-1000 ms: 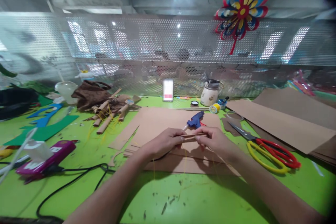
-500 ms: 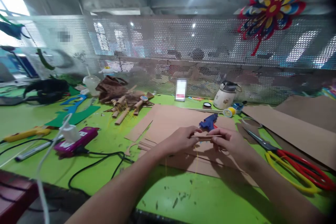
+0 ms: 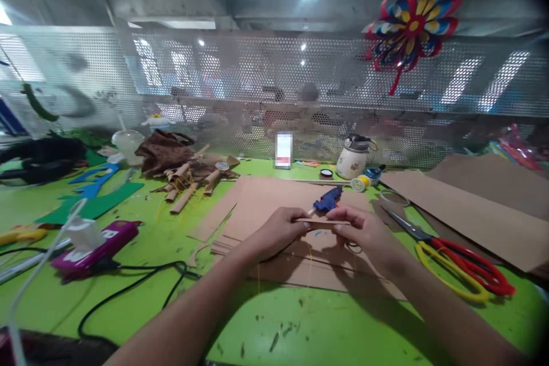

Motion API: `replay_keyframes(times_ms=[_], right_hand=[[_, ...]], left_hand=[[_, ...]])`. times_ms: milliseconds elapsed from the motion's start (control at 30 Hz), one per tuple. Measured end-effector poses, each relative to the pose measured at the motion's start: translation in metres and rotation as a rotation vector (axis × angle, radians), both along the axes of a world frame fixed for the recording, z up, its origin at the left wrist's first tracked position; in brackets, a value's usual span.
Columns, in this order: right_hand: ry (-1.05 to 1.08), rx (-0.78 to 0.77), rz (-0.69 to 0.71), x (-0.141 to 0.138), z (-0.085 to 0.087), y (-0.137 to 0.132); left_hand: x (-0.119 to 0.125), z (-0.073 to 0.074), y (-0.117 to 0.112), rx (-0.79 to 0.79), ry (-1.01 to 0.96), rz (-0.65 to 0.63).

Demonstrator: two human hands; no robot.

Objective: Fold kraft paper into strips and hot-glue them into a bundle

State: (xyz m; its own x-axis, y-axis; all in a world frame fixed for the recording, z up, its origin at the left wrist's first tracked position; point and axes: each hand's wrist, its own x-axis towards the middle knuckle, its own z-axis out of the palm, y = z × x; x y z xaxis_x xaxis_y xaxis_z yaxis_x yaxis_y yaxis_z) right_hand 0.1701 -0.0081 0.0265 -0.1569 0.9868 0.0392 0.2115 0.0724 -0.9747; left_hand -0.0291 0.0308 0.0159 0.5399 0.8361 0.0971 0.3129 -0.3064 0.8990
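Between my two hands is a narrow strip of brown cardboard (image 3: 322, 221), held level above larger brown sheets. My left hand (image 3: 281, 231) pinches its left end, and my right hand (image 3: 364, 231) grips the right end between thumb and fingers. Thin yellow threads hang below the hands. Just beyond the strip lies a blue glue gun (image 3: 328, 200) on a wide brown cardboard sheet (image 3: 266, 194). More thin cut strips (image 3: 223, 245) lie left of my left hand, partly behind the forearm.
Large scissors (image 3: 450, 260) with red and yellow handles lie at right, near stacked brown sheets (image 3: 463, 206). A purple power strip (image 3: 96, 251) with cables sits at left. Rolled cardboard tubes (image 3: 184, 199), a phone (image 3: 283, 150), a bottle (image 3: 351, 160) and a yellow thread spool (image 3: 359, 183) stand farther back.
The camera view has turned slightly right, so everything sits farther left. The cardboard strip is still between both hands, now seen as one flatter edge.
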Motion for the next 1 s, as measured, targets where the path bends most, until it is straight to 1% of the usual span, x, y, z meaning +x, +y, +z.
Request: replay_keyframes(times_ms=[200, 267, 300, 367, 433, 500, 533, 567, 633, 667, 700, 733, 767, 833, 867, 933, 1000], right_hand=[[-0.012, -0.014, 0.026, 0.002, 0.003, -0.001], [-0.032, 0.003, 0.027, 0.005, 0.002, 0.000], [-0.043, 0.012, 0.023, 0.007, 0.001, 0.001], [-0.050, 0.020, 0.015, 0.012, -0.002, 0.005], [-0.032, 0.015, 0.014, 0.016, -0.005, 0.008], [-0.003, 0.013, 0.019, 0.019, -0.007, 0.009], [0.004, 0.019, 0.020, 0.019, -0.007, 0.010], [0.004, 0.027, 0.019, 0.018, -0.006, 0.009], [-0.006, 0.043, 0.015, 0.017, -0.005, 0.008], [-0.010, 0.047, 0.013, 0.016, -0.004, 0.007], [-0.011, 0.046, 0.015, 0.014, -0.004, 0.006], [-0.007, 0.043, 0.017, 0.013, -0.003, 0.006], [-0.001, 0.040, 0.019, 0.013, -0.003, 0.006], [0.007, 0.041, 0.017, 0.012, -0.001, 0.006], [0.008, 0.043, 0.017, 0.011, -0.001, 0.006], [0.004, 0.042, 0.028, 0.011, 0.002, 0.005], [-0.004, 0.029, 0.055, 0.011, 0.005, 0.004]], left_hand=[[0.001, 0.007, -0.004, 0.054, -0.007, -0.002], [0.004, 0.005, -0.005, 0.085, -0.068, 0.021], [0.006, 0.004, -0.005, 0.119, -0.114, 0.054], [0.006, 0.003, -0.002, 0.236, -0.229, 0.179], [-0.004, 0.010, 0.006, 0.379, -0.380, 0.404], [-0.027, 0.025, 0.018, 0.477, -0.611, 0.668], [-0.043, 0.034, 0.025, 0.475, -0.762, 0.776], [-0.060, 0.044, 0.032, 0.440, -0.958, 0.879], [-0.087, 0.057, 0.043, 0.248, -1.228, 0.938], [-0.093, 0.059, 0.046, 0.161, -1.302, 0.952], [-0.093, 0.058, 0.047, 0.111, -1.305, 0.910], [-0.086, 0.054, 0.046, 0.054, -1.253, 0.854], [-0.074, 0.048, 0.043, -0.011, -1.143, 0.781], [-0.041, 0.029, 0.034, -0.076, -0.792, 0.541], [-0.024, 0.020, 0.028, -0.045, -0.609, 0.464], [0.000, 0.006, 0.017, 0.126, -0.300, 0.342], [0.010, 0.001, 0.007, 0.303, -0.153, 0.321]])
